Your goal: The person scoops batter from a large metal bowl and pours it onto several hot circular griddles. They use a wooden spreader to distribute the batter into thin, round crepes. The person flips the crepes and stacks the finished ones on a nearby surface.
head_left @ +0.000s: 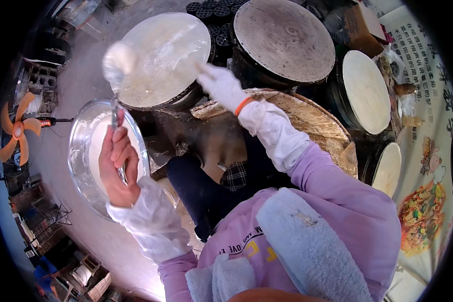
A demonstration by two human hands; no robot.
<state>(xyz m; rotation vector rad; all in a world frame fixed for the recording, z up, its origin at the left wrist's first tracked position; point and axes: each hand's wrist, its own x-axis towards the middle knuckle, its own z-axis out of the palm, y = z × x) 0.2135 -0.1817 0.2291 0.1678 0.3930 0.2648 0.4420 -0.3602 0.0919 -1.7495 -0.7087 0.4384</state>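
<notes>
- One ladle extends beyond your left hand, which grips it.
- Your gloved right hand looks empty, fingers extended, by the griddle.
- Steady pouring likely needs a level ladle.

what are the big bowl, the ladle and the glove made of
The big bowl looks like polished metal, perhaps stainless steel: silvery wall, bright reflections. The ladle seems metal too, from its grey shine, though blur obscures its finish. The glove appears to be matte white fabric: no shine shows; blur hides any weave.
</notes>
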